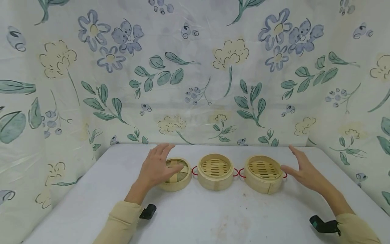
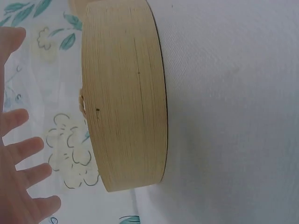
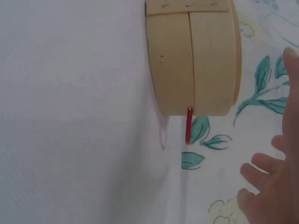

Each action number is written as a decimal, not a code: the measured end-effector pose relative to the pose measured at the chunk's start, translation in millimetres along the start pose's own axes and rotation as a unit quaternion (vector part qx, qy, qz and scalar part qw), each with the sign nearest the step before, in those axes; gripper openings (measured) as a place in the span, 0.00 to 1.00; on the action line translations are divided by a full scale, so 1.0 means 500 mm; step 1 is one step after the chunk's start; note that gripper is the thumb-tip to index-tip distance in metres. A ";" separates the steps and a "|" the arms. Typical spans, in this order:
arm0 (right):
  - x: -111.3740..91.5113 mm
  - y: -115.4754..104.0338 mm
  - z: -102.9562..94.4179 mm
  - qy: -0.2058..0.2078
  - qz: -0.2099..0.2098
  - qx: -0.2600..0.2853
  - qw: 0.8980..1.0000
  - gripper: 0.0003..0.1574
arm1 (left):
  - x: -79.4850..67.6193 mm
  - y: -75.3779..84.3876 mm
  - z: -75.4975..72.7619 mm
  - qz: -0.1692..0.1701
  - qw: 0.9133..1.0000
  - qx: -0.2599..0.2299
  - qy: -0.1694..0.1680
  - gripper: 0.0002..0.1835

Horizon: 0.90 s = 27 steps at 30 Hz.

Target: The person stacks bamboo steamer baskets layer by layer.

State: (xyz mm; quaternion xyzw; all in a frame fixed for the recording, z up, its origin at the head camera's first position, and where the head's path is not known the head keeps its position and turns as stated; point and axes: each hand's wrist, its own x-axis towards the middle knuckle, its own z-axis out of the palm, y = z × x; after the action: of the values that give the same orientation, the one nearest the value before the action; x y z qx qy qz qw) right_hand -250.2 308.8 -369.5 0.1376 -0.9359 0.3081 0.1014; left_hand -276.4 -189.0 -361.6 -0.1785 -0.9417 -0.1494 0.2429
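Three round bamboo pieces stand in a row on the white table. On the left is a steamer lid (image 1: 182,183) with a woven top. My left hand (image 1: 156,166) overlaps it in the head view, fingers spread and nothing held; the left wrist view shows these fingers apart from the lid's plain side wall (image 2: 126,98). A steamer basket (image 1: 215,183) with a slatted floor and red side handles sits in the middle. To its right is a second such basket (image 1: 259,184). My right hand (image 1: 306,174) hovers by its right side, thumb and fingers stretched apart.
The white tabletop (image 1: 195,217) has faint brownish marks near the front middle. Floral cloth (image 1: 195,81) hangs behind and at both sides. A black wrist device (image 1: 148,211) is at the left sleeve, another (image 1: 324,225) at the right sleeve.
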 end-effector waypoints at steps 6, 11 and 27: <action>0.002 -0.005 0.031 -0.017 -0.014 0.018 1.000 0.54 | 0.003 0.018 0.000 0.001 1.000 -0.001 -0.006 0.42; 0.001 -0.002 0.052 -0.038 -0.016 0.022 0.999 0.56 | 0.007 0.029 0.003 0.011 1.000 0.004 -0.015 0.42; 0.006 0.006 0.084 -0.087 -0.018 0.076 0.993 0.60 | 0.009 0.074 0.027 0.003 0.998 -0.023 -0.054 0.43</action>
State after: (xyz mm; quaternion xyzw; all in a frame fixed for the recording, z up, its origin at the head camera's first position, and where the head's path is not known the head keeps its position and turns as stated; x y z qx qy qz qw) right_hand -258.6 285.2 -403.5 0.1874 -0.9124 0.3636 0.0147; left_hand -270.4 -149.9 -363.6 -0.1950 -0.9491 -0.1601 0.1884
